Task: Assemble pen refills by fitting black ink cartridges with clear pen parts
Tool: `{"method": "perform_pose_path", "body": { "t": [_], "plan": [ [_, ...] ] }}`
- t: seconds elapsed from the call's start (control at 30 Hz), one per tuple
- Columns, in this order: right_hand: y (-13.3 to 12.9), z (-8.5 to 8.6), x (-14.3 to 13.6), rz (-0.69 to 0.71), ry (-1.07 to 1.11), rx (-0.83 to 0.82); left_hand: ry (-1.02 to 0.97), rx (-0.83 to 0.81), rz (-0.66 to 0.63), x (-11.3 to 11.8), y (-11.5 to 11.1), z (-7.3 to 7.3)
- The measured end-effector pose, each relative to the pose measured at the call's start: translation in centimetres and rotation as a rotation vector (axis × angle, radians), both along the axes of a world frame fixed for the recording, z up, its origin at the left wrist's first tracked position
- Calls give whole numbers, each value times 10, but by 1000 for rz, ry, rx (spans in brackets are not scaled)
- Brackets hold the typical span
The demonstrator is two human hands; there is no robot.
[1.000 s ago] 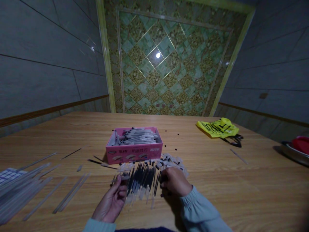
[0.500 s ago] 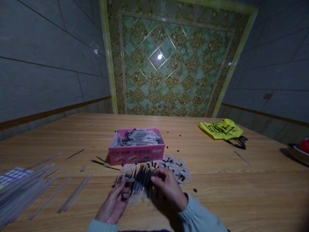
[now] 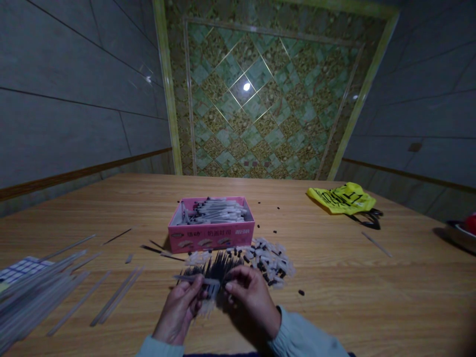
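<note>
My left hand (image 3: 183,308) is closed on a slim translucent pen barrel (image 3: 193,279), lying roughly level across the fingertips. Close to its right end, my right hand (image 3: 250,293) is bent in a pinch; anything between those fingertips is too small and dark to make out. Under and behind both hands spreads a pile of dark, thin pen refills (image 3: 220,265) with pale ends. A heap of small translucent caps and black plugs (image 3: 273,260) lies beyond the right hand. Behind the pile stands an open pink box (image 3: 211,239) filled with pens (image 3: 219,210).
Many long clear tubes (image 3: 40,297) lie at the left beside a blue-checked cloth (image 3: 24,270). A few dark refills (image 3: 150,249) rest left of the box. At the right are a yellow bag (image 3: 342,199), a single tube (image 3: 376,244) and the edge of a dish (image 3: 461,230).
My right hand has moved a little left, closer to my left hand. The barrel in my left hand now extends farther right, toward the right fingertips.
</note>
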State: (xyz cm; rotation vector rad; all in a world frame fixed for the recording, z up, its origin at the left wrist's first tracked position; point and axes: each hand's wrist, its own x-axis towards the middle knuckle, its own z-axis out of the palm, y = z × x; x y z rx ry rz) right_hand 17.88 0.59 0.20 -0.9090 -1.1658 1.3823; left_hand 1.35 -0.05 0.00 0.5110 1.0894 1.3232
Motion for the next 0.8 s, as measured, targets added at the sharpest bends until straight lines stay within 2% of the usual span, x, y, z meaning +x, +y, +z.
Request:
{"method": "perform_pose_path", "body": {
  "t": [0.1, 0.23, 0.37, 0.53, 0.73, 0.8],
  "plan": [
    [-3, 4, -1, -80, -120, 77, 7, 5, -19, -1, 0, -1],
    [-6, 8, -3, -128, -234, 80, 17, 9, -12, 0, 1, -4],
    [-5, 4, -3, -124, -258, 97, 46, 24, 12, 2, -1, -4],
    [-4, 1, -2, -133, -300, 135, 91, 27, -33, 2, -3, 0],
    [-7, 5, -1, -191, -361, 223, 130, 56, 11, 4, -2, -6],
    [-7, 4, -2, -188, -331, 205, 138, 71, 27, 5, -2, -7]
  ]
}}
